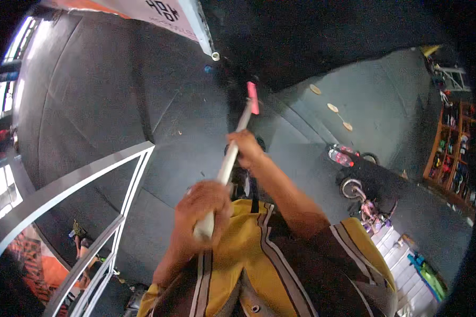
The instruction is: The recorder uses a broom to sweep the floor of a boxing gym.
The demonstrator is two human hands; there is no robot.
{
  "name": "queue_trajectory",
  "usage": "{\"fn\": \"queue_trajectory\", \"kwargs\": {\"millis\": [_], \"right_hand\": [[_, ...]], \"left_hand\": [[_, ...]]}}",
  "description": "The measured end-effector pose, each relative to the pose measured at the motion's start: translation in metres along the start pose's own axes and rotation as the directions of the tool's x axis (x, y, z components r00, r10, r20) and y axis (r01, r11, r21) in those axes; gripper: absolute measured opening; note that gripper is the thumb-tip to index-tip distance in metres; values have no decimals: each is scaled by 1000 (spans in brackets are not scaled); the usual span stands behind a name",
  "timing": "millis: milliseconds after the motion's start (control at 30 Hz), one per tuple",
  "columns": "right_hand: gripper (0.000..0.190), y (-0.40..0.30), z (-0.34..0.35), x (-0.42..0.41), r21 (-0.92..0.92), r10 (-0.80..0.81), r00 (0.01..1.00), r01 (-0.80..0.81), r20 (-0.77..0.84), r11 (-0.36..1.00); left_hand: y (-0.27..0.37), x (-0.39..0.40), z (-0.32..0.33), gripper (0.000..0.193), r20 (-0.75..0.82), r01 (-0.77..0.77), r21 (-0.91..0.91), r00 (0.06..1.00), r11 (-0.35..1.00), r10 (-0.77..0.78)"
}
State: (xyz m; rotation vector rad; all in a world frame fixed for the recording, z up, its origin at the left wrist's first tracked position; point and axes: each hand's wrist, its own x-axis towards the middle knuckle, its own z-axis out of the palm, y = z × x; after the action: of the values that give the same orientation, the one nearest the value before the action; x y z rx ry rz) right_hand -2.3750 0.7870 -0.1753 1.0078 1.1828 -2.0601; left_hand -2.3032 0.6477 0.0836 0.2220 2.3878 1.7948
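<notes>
Both my hands grip the pale handle [230,160] of a long-handled tool, apparently a broom. My left hand [202,208] wraps the near end close to my waist. Farther along, my right hand [246,147] closes around the handle. A narrow pink head [252,98] sits crosswise at the far end, over the dark grey floor [190,154]. Shadow and blur hide the head's underside, so I cannot tell whether it touches the floor. My yellow and brown top [244,237] fills the lower middle.
A white metal railing [83,174] stands at left, with a person [85,253] beyond it. At right are plastic bottles [341,157], a small bicycle [367,206], a white slatted surface [398,257] and wooden shelves [448,142]. A printed banner [174,20] hangs above.
</notes>
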Motion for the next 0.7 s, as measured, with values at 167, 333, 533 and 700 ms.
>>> {"fn": "queue_trajectory", "kwargs": {"millis": [167, 333, 533, 700], "right_hand": [[12, -4, 0, 56, -114, 4, 998, -12, -69, 993], [22, 5, 19, 60, -213, 42, 992, -15, 121, 977], [36, -32, 47, 87, -364, 135, 991, -116, 27, 924], [68, -56, 52, 91, -558, 121, 992, -120, -37, 821]], "left_hand": [[-61, 30, 13, 14, -260, 332, -270, 879, 904, -400], [-45, 10, -3, 15, -278, 59, -139, 956, 988, -96], [-32, 45, 6, 19, -429, 382, -295, 766, 876, -478], [-26, 68, 2, 8, -342, 65, 90, 939, 994, -30]]}}
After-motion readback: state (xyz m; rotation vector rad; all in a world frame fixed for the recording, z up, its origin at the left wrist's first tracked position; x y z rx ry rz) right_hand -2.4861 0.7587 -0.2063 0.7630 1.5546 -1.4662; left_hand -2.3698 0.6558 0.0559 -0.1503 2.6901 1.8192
